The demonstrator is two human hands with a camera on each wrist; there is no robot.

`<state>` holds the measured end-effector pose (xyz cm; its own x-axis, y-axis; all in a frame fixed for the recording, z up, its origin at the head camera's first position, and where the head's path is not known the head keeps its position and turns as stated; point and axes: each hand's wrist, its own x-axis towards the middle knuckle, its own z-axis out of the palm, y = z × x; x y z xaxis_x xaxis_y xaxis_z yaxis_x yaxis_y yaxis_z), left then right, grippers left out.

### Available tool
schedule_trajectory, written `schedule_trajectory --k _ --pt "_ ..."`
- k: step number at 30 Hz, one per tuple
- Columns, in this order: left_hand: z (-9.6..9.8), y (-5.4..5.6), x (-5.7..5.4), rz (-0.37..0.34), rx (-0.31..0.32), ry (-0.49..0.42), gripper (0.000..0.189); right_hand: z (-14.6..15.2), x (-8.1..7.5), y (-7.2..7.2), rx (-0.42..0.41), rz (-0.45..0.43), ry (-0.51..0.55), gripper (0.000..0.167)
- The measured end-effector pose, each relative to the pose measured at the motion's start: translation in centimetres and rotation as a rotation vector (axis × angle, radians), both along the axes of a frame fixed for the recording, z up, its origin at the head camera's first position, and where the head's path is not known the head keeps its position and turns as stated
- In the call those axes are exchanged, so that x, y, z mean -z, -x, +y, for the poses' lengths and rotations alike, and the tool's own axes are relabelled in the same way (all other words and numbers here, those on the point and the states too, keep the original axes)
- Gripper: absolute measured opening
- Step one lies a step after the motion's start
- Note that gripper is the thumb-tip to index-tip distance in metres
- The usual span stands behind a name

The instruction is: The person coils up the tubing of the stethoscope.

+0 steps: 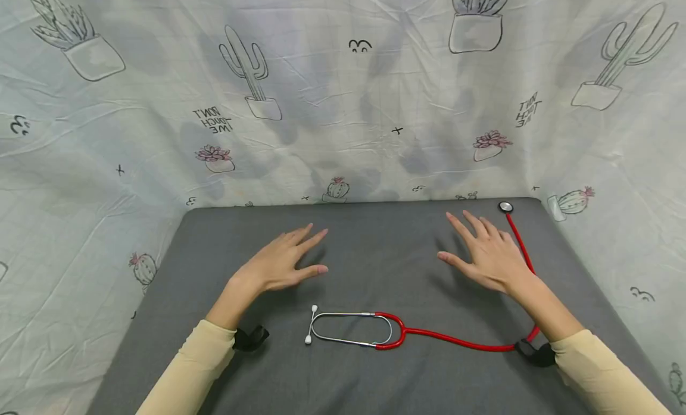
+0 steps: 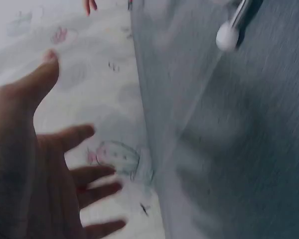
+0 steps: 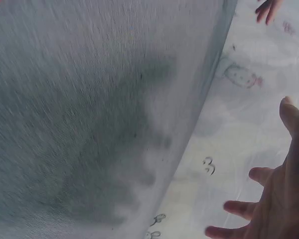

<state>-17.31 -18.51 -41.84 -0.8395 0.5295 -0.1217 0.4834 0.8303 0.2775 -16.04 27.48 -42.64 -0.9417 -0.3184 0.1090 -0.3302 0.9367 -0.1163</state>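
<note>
A stethoscope with red tubing lies on the grey table, its metal ear tubes and white ear tips toward the left. From the fork the tubing runs right, passes beneath the right forearm and bends up to a round chest piece at the far right corner. My left hand hovers with fingers spread, above and left of the ear tips. My right hand also hovers with spread fingers, just left of the tubing's upper stretch. Neither hand holds anything. In the left wrist view one ear tip shows near the top.
The grey table is backed and flanked by a white cloth printed with cacti and potted plants. Black straps hang at both wrists, the left strap and the right strap. Long pale sleeves cover the forearms.
</note>
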Motion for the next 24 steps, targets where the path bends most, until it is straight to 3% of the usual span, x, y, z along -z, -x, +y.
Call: schedule_trajectory --k 6,9,13,18,21,24 --pt "2.1 -3.5 1.2 -0.064 0.218 -0.035 0.068 -0.7 0.0 -3.4 -0.031 -0.037 0.029 0.086" --pt "3.0 -5.4 2.4 -0.065 0.283 -0.028 0.066 -1.1 0.2 -5.3 -0.061 -0.094 0.061 0.079" --pt "3.3 -7.2 3.6 -0.047 0.31 -0.028 0.068 -1.2 0.9 -7.8 -0.111 -0.226 0.109 0.052" --pt "2.9 -8.0 4.2 -0.003 0.33 -0.078 0.061 0.0 2.1 -10.0 -0.144 -0.385 0.163 0.035" --pt "2.5 -8.1 4.2 0.002 0.337 -0.097 0.054 1.2 2.8 -10.9 -0.184 -0.398 0.206 0.033" --pt "2.0 -8.2 4.2 0.004 0.342 -0.103 0.047 2.1 3.6 -11.5 -0.256 -0.332 0.233 0.032"
